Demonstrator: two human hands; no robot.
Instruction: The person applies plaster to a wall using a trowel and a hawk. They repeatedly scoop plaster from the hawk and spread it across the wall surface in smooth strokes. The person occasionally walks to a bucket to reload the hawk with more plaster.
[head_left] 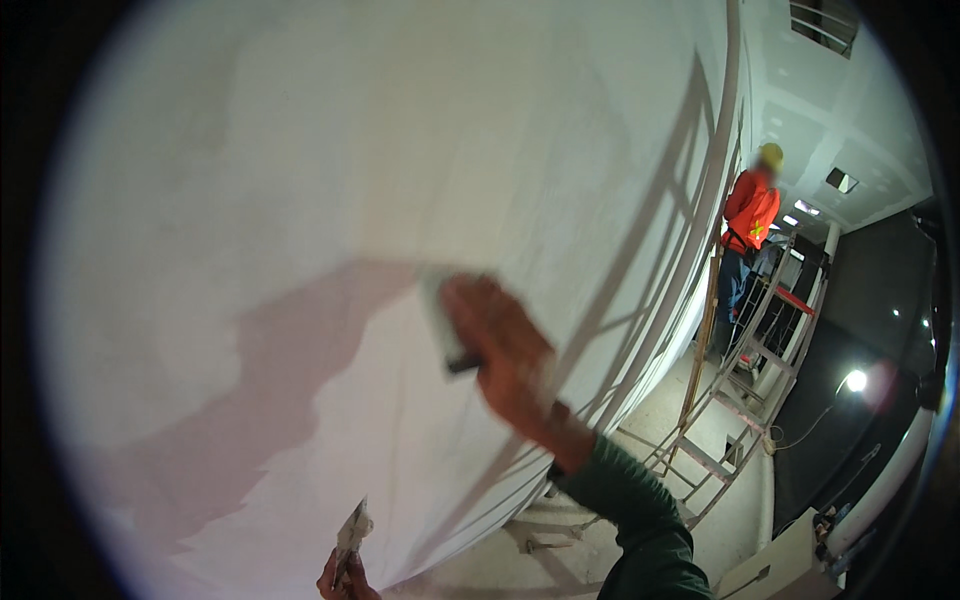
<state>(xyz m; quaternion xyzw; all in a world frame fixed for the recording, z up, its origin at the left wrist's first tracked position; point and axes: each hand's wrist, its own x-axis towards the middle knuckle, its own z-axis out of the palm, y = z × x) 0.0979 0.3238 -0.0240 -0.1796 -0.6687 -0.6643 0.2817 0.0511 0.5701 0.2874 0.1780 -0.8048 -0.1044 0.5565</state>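
Observation:
My right hand (505,345), smeared by motion, is wrapped round a putty knife (442,315). Its pale blade lies at the white wall (400,140), and a dark bit of its handle shows below my fingers. Whether the blade touches the wall all along its edge is hard to see. Low in the view, my left hand (345,582) grips a second putty knife (352,530), tilted upward, with whitish paste on its blade. The wall around both hands has faint streaks and patches. My arm's shadow falls across it to the left.
A metal stepladder (735,410) stands to the right on the pale floor (660,385). Beyond it is a person (752,205) in an orange vest and yellow helmet. A lit lamp (856,381) hangs before a dark wall (860,290). A pale box (775,565) sits at lower right.

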